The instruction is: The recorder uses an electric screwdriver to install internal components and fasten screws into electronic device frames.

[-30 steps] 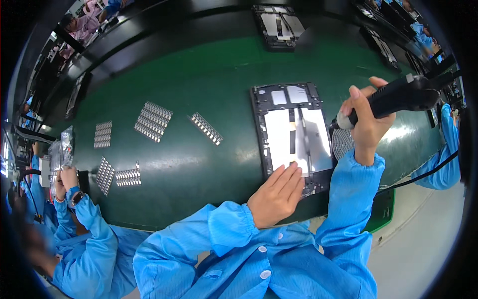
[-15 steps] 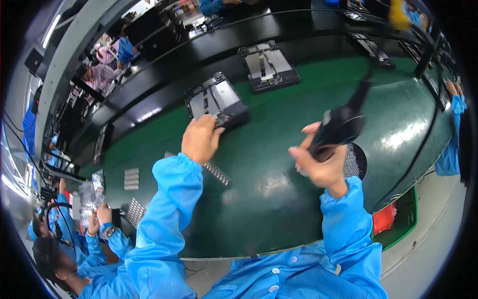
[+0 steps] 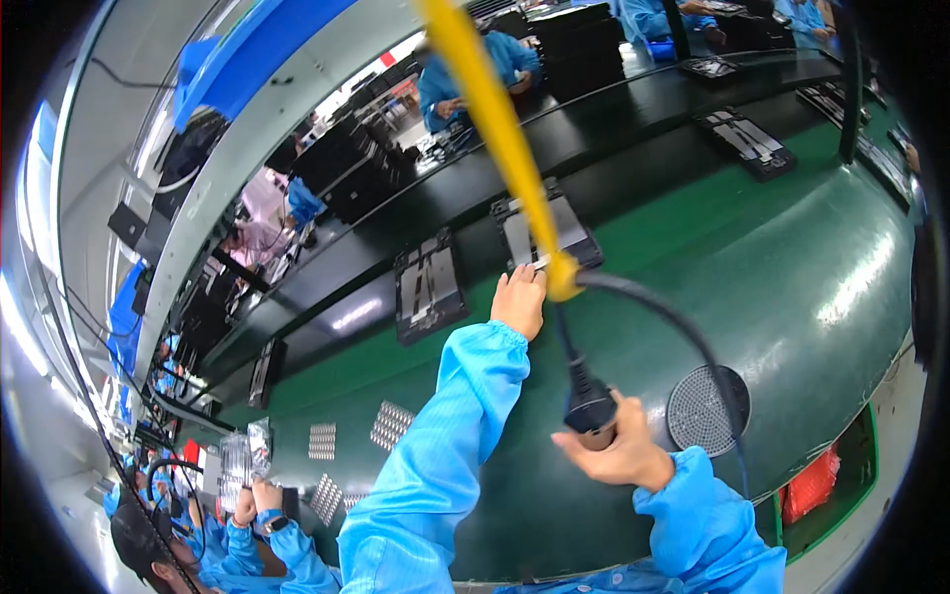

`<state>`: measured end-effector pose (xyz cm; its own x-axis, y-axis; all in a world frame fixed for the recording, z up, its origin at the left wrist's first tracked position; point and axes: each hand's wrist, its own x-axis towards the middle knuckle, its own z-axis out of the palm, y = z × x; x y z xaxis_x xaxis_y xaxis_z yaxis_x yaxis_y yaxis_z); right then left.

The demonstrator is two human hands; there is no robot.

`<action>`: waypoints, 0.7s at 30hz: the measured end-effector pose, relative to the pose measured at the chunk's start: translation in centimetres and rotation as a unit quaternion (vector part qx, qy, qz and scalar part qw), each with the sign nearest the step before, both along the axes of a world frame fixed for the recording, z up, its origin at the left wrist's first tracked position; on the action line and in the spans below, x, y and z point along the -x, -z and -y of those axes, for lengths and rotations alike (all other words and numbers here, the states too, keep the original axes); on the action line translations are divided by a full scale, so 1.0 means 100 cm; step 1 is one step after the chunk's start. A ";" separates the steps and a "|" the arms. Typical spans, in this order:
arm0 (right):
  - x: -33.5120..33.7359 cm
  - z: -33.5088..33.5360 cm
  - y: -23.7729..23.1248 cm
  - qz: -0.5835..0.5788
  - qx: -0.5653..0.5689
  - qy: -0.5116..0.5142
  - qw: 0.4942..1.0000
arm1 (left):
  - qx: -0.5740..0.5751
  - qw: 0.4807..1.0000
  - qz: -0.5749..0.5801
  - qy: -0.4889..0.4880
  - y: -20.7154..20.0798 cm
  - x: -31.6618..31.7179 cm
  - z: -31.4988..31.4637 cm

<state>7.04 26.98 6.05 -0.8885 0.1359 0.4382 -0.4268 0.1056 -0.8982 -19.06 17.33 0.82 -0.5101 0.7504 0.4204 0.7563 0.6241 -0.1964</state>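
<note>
- left hand (image 3: 520,302): stretched forward, fingertips at the near edge of a tablet body (image 3: 572,223); whether they pinch that edge or only rest against it, i cannot tell.
- right hand (image 3: 633,450): nearer the wearer than the tablet body and slightly right of it, thumb and fingers wrapped around a black electric screwdriver (image 3: 591,411); the tool's lower end is hidden by the grip.
- tablet body: lies flat with its pale inner plates showing, partly covered by a blurred yellow strap (image 3: 495,119) that hangs in front of it.
- black cable (image 3: 683,332): curves out from the strap's lower end, to the right of the tablet body.
- second tablet body (image 3: 430,287): just left of the first, apart from it.
- perforated silver disc (image 3: 696,411): on the green tabletop (image 3: 792,297), nearer and to the right of the tablet body.
- sheets of small metal parts (image 3: 392,425): nearer and to the left of the tablet body.
- co-worker's hands (image 3: 257,498): farther left than those sheets, beside clear plastic packaging (image 3: 237,460).
- green bin (image 3: 871,465): well right of the tablet body and nearer, below table height, with a red bag (image 3: 811,485) inside.
- third tablet body (image 3: 747,142): farther off and to the right of the first.
</note>
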 end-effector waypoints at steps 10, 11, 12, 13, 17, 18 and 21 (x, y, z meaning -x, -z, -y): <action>0.009 0.005 -0.003 -0.049 0.068 0.014 0.996 | -0.026 0.989 0.018 -0.143 -0.039 0.029 -0.009; 0.009 0.003 -0.006 -0.053 0.066 0.018 0.996 | -0.043 0.989 -0.001 -0.141 -0.043 0.028 -0.001; 0.006 0.002 -0.009 -0.055 0.064 0.024 0.996 | -0.061 0.988 -0.019 -0.139 -0.050 0.020 0.007; 0.008 0.001 -0.005 -0.053 0.069 0.037 0.996 | -0.080 0.993 0.002 -0.092 -0.061 0.003 0.009; -0.004 -0.007 -0.010 0.085 0.084 0.041 0.992 | -0.084 0.993 0.059 -0.052 -0.053 -0.052 0.046; -0.002 -0.008 -0.009 0.059 0.072 0.078 0.993 | -0.095 0.991 0.088 -0.037 -0.051 -0.070 0.056; 0.007 -0.016 -0.003 0.050 0.068 0.145 0.986 | -0.093 0.990 0.105 -0.021 -0.044 -0.136 0.080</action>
<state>6.33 28.62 6.30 -0.8409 0.4427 0.3112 -0.3054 0.0865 -0.9483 -5.41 9.31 5.19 -0.6297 0.6463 0.4309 0.7410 0.6663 0.0834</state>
